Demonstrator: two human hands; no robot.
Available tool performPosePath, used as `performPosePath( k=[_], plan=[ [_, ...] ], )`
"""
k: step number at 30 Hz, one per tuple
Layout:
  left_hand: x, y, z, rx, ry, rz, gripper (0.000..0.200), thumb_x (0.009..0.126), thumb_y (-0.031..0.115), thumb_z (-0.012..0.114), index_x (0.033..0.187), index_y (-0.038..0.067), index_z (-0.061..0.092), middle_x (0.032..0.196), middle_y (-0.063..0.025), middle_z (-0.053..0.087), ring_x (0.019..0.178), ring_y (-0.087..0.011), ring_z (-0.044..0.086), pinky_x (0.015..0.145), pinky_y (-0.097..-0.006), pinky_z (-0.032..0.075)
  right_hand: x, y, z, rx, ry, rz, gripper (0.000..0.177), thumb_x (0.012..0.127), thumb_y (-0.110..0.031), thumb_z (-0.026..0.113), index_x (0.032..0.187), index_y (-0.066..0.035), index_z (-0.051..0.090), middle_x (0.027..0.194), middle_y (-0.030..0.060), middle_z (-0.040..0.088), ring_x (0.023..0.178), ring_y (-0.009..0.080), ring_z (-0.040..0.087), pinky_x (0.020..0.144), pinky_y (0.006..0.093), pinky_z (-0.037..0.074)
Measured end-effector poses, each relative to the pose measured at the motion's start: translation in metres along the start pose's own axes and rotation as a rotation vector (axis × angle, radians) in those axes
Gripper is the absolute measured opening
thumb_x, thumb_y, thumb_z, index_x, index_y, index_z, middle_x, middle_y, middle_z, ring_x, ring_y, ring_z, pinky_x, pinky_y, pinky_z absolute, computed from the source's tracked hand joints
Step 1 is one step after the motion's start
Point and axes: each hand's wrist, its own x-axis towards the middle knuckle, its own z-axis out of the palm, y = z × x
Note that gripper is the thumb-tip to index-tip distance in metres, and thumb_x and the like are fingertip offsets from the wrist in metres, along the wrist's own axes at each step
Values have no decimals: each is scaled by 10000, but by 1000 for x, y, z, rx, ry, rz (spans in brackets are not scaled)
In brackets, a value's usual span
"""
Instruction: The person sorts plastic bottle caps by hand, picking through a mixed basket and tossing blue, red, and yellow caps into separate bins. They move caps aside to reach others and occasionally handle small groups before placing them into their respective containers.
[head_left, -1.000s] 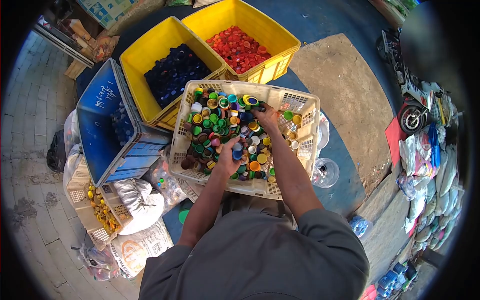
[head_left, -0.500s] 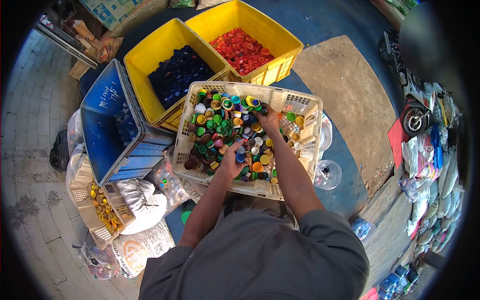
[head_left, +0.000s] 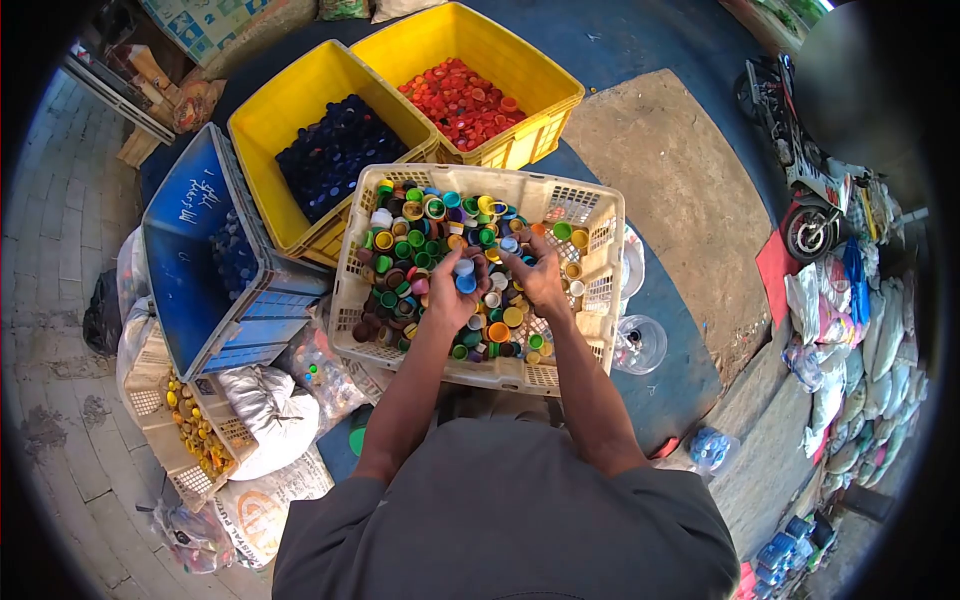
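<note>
A cream perforated crate point(head_left: 606, 290) full of mixed bottle caps point(head_left: 400, 275) lies in front of my body. Over its middle, my left hand point(head_left: 452, 292) is closed round light blue caps point(head_left: 465, 275). My right hand point(head_left: 540, 278) is just to the right, its thumb and fingers pinched on a pale blue cap point(head_left: 510, 244). Both hands are above the heap, close together but apart. Green, brown, orange, yellow and white caps lie around them.
Beyond the crate stand a yellow bin point(head_left: 260, 120) of dark blue caps and another point(head_left: 540, 75) of red caps. A blue bin point(head_left: 175, 260) is at left, above a crate of yellow caps point(head_left: 197, 430). A clear tub point(head_left: 640, 344) sits at right.
My left hand has moved up over the caps. My right hand has drawn back toward it from the far side of the crate, and now holds a pale blue cap. The view has shifted slightly.
</note>
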Motion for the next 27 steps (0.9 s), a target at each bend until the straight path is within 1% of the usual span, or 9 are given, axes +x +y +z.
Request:
performPosePath(
  k=[3, 6, 9, 14, 22, 24, 25, 26, 27],
  plan=[
    [-7, 0, 20, -163, 35, 94, 292, 992, 258, 423, 1069, 19, 571, 1064, -126, 614, 965, -268, 602, 861, -408, 521, -14, -14, 5, 459, -62, 196, 209, 848, -143, 601, 1033, -53, 568, 767, 36, 568, 590, 126, 505, 449, 228, 330],
    [-13, -2, 30, -309, 135, 153, 308, 999, 289, 401, 1069, 43, 574, 1100, -123, 619, 989, -277, 600, 831, -409, 516, -24, -25, 18, 832, -130, 221, 236, 861, -142, 523, 1077, -47, 540, 863, 79, 573, 650, 157, 537, 464, 244, 362],
    [-20, 1, 15, -339, -35, 227, 337, 1001, 338, 379, 1071, 74, 577, 1129, -118, 621, 1019, -293, 591, 849, -416, 485, -25, -28, 45, 985, -102, 277, 278, 863, -210, 510, 1080, -37, 533, 913, 103, 590, 758, 207, 568, 584, 304, 433],
    [-45, 21, 9, -452, 159, 454, 374, 998, 358, 363, 1058, 58, 578, 1092, -143, 624, 993, -315, 582, 918, -441, 440, -26, -19, 107, 1186, -38, 342, 280, 951, -293, 478, 986, -31, 570, 948, 138, 625, 859, 267, 598, 823, 365, 484],
    [-96, 127, -74, -502, 345, 824, 398, 967, 367, 388, 1074, 11, 531, 945, -178, 584, 870, -319, 576, 863, -482, 484, -30, -59, 269, 868, -105, 619, 300, 961, -321, 488, 1072, -50, 557, 899, 67, 569, 878, 214, 600, 841, 360, 498],
    [-140, 202, -33, -511, 282, 848, 455, 953, 451, 411, 1158, 49, 470, 954, -119, 548, 900, -279, 537, 892, -463, 446, -13, -91, 319, 843, -355, 635, 374, 942, -337, 490, 1164, -36, 500, 990, 90, 570, 916, 221, 588, 843, 386, 495],
    [-147, 247, -49, -550, 270, 825, 499, 941, 483, 420, 1225, 77, 474, 1121, -144, 546, 1080, -297, 507, 1018, -471, 369, -8, -112, 340, 846, -505, 526, 409, 935, -325, 483, 1204, -17, 469, 1024, 110, 575, 921, 230, 585, 845, 400, 492],
    [-155, 273, -38, -385, 168, 1217, 590, 925, 528, 419, 1318, 87, 443, 1298, -153, 495, 1200, -300, 457, 1081, -486, 301, -2, -133, 360, 852, -641, 411, 447, 927, -312, 476, 1243, 2, 437, 1058, 131, 580, 925, 239, 582, 847, 415, 489],
    [-165, 296, -40, -394, 1, 1241, 697, 904, 570, 409, 1401, 82, 387, 1449, -157, 373, 1300, -327, 386, 1118, -518, 244, 0, -167, 369, 962, -593, 608, 463, 919, -329, 470, 1254, -10, 441, 1059, 127, 586, 890, 228, 574, 813, 411, 485]
  ],
)
